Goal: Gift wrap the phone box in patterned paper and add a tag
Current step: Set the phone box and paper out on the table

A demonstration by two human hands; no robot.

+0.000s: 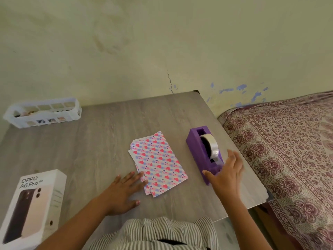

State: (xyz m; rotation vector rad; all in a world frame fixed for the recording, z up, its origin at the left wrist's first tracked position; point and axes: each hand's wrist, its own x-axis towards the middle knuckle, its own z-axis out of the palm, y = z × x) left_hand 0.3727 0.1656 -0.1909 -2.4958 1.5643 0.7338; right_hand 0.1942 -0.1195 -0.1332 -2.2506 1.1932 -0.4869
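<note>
Purple tape dispenser (204,154) beside open right hand (226,175).

Matt wood-grain table (100,141), glossy purple plastic tape dispenser (196,147).

The phone box (34,204) is white, printed with a phone picture, and lies flat and unwrapped at the counter's near left edge. The patterned paper (158,163), folded with pink and blue hearts, lies mid-counter, well apart from it.

Left hand (124,191) lies flat, fingers spread; right hand (228,175) reaches forward, grip loose, fingers extended.
</note>
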